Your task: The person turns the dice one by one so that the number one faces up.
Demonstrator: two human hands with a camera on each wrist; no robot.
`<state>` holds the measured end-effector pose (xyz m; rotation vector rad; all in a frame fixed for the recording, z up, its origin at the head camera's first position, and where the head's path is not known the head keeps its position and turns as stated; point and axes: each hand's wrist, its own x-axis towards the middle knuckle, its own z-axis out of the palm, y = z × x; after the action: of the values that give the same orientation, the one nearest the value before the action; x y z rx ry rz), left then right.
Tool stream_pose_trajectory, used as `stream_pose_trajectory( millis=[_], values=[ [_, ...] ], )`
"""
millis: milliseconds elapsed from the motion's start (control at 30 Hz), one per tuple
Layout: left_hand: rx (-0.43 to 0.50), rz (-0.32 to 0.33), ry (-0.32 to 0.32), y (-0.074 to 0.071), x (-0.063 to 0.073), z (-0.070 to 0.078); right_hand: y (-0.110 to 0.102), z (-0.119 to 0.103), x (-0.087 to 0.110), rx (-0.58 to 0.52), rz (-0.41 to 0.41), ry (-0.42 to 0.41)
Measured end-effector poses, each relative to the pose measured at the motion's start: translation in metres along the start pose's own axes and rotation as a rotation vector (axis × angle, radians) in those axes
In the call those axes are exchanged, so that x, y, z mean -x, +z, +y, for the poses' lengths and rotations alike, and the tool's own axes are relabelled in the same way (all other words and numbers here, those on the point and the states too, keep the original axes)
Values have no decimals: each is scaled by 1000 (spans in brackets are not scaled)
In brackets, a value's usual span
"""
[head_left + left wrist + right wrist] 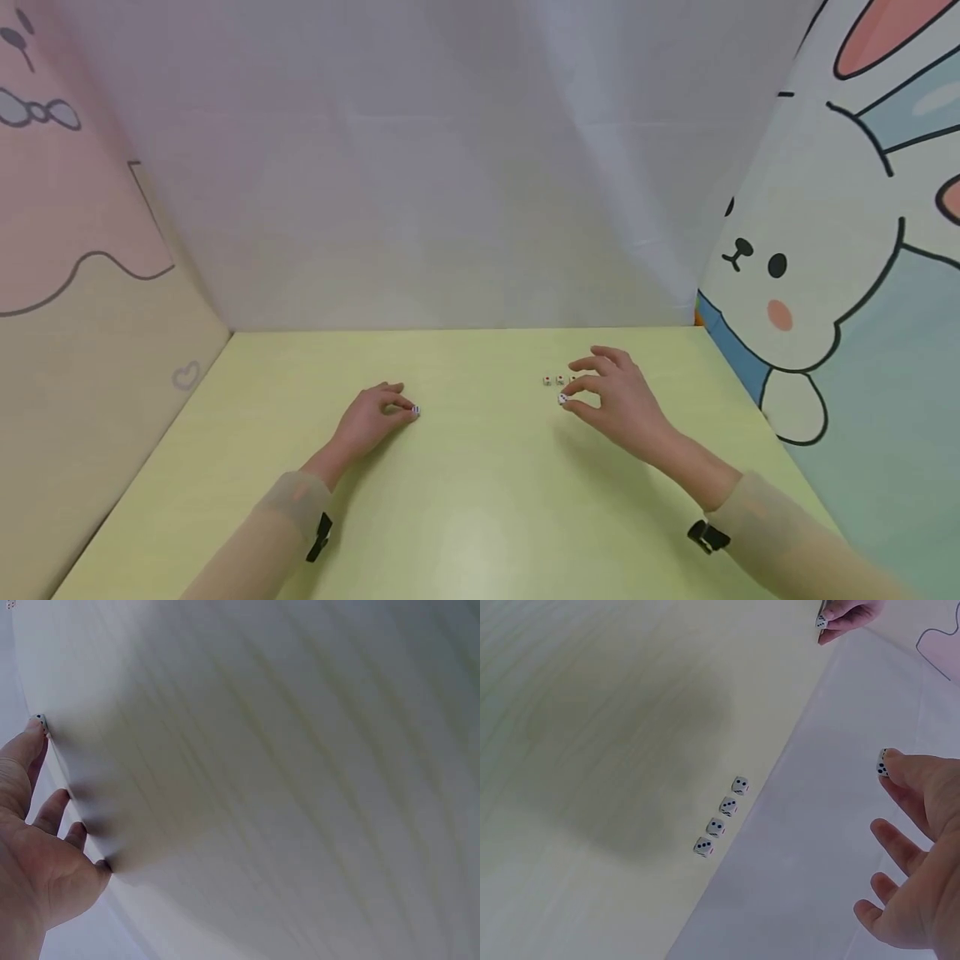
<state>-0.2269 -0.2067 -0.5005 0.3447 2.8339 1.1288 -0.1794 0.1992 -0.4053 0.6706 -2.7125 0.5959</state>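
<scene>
"What could go wrong from here?"

"On the right side, a knock, I'd say. The right hand (618, 402) holds the right-hand die (562, 399) just on the near side of a row of four dice (728, 807), and if that hand dipped or swung, its spread fingers (909, 771) could brush one of them out of line."

"And the left hand (375, 417)?"

"A slip is likelier there. The left-hand die (416, 411) sits right at the tips, so a small twist or a loosened pinch could send it rolling across the bench (480, 475)."

"How wide are the fingers?"

"Each thumb and forefinger has closed to the width of one die, gripping it. The right hand's other three stand apart from the pinch and look raised. The left hand's fan out low, but I can't tell whether they touch the bench."

"Where are the dice, then?"

"One in each pinch, the left well apart from the row. Whether the left-hand die meets the bench, I can't tell. The row rests near the bench's far edge."
</scene>
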Motion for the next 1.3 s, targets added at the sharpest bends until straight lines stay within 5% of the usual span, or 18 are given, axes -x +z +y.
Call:
stream_pose_trajectory(
  millis=[667, 1300],
  values=[
    [2, 2, -4, 1, 3, -2, 59, 8, 20, 30, -93, -22],
    [-12, 7, 9, 2, 1, 0, 76, 9, 28, 27, -141, 7]
  ],
)
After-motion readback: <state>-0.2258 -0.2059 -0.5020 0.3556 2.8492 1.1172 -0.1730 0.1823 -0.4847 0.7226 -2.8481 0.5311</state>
